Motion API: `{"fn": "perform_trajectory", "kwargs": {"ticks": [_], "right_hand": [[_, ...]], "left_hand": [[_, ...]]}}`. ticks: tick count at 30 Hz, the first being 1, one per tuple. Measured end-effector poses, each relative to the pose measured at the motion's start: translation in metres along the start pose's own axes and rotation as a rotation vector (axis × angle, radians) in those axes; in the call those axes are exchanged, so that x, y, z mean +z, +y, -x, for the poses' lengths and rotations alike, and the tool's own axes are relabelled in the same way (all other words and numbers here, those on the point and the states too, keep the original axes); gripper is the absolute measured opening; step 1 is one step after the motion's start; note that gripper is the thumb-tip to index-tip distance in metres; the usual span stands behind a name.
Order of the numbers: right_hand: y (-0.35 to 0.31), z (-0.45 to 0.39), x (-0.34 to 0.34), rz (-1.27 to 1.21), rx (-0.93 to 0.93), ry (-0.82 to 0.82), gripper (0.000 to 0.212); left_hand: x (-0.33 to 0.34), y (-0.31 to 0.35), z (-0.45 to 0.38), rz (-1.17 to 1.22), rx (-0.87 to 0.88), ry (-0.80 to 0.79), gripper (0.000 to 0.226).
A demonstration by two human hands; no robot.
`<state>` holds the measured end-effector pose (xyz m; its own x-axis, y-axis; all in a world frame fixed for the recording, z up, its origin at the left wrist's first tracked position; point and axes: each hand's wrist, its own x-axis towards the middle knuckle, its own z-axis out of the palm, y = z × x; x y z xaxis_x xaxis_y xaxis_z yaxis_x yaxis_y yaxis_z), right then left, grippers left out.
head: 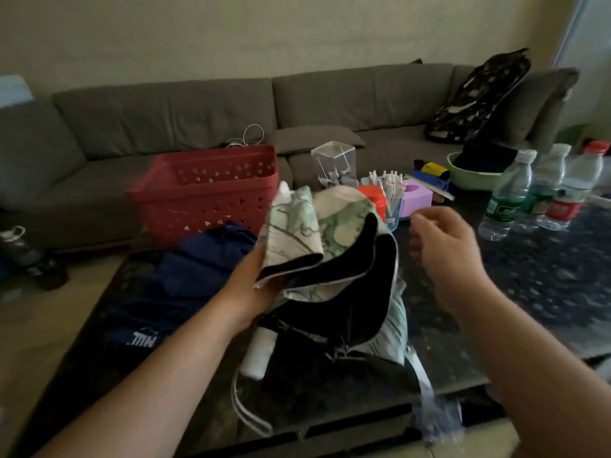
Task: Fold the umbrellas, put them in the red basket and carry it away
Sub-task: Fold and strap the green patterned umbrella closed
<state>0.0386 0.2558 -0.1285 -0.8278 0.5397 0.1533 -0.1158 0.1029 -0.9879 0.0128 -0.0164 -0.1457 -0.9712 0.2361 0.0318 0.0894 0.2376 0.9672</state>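
A collapsed umbrella (330, 246) with a white-and-green patterned outside and black lining stands loose over the dark table, its white handle (258, 355) pointing toward me. My left hand (251, 285) grips its bunched canopy from the left, fingers hidden under the fabric. To the right, my right hand (443, 239) hovers apart from the umbrella, fingers loosely curled and holding nothing. A dark blue umbrella (185, 276) lies on the table at the left. The red basket (205, 190) with triangular holes stands behind it, with nothing visible inside.
On the dark speckled table (529, 276) stand three water bottles (509, 196) at the right, a pen holder (390, 190), an orange-lidded jar, a purple box (416, 193), a clear container (334, 166) and a green bowl (472, 176). A grey sofa (198, 107) runs behind.
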Motion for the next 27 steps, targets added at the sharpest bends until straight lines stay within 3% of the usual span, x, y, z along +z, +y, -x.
{"fn": "perform_trajectory", "kwargs": {"ticks": [2, 5, 8, 10, 13, 18, 20, 23, 25, 27], "right_hand": [[0.008, 0.007, 0.019, -0.040, 0.081, -0.122, 0.015], [0.004, 0.019, 0.038, -0.140, 0.114, -0.273, 0.021], [0.001, 0.029, 0.045, 0.008, 0.065, -0.345, 0.020], [-0.002, 0.033, 0.051, 0.073, 0.011, -0.322, 0.022], [-0.011, 0.040, 0.061, 0.077, -0.107, -0.224, 0.021], [-0.023, 0.041, 0.079, -0.025, -0.168, -0.206, 0.021], [-0.022, 0.036, 0.090, -0.107, 0.011, -0.308, 0.033], [-0.018, 0.041, 0.111, -0.245, 0.341, -0.604, 0.057], [-0.016, 0.050, 0.125, -0.407, 0.553, -0.761, 0.058], [-0.018, 0.060, 0.132, -0.495, 0.716, -0.822, 0.059]], "left_hand": [[-0.012, 0.016, 0.001, 0.183, -0.003, 0.085, 0.041], [-0.027, 0.029, 0.004, 0.367, -0.114, 0.208, 0.021], [-0.041, 0.018, 0.005, 0.461, -0.177, 0.292, 0.020], [-0.046, 0.008, 0.005, 0.582, -0.227, 0.367, 0.032], [-0.049, 0.002, 0.008, 0.710, -0.243, 0.395, 0.032], [-0.053, 0.004, 0.007, 0.567, -0.232, 0.358, 0.028], [-0.051, 0.008, 0.008, 0.522, -0.236, 0.352, 0.026], [-0.045, 0.016, 0.009, 0.478, -0.202, 0.334, 0.036], [-0.038, 0.021, 0.010, 0.429, -0.200, 0.371, 0.045], [-0.032, 0.029, 0.013, 0.356, -0.176, 0.348, 0.029]]}}
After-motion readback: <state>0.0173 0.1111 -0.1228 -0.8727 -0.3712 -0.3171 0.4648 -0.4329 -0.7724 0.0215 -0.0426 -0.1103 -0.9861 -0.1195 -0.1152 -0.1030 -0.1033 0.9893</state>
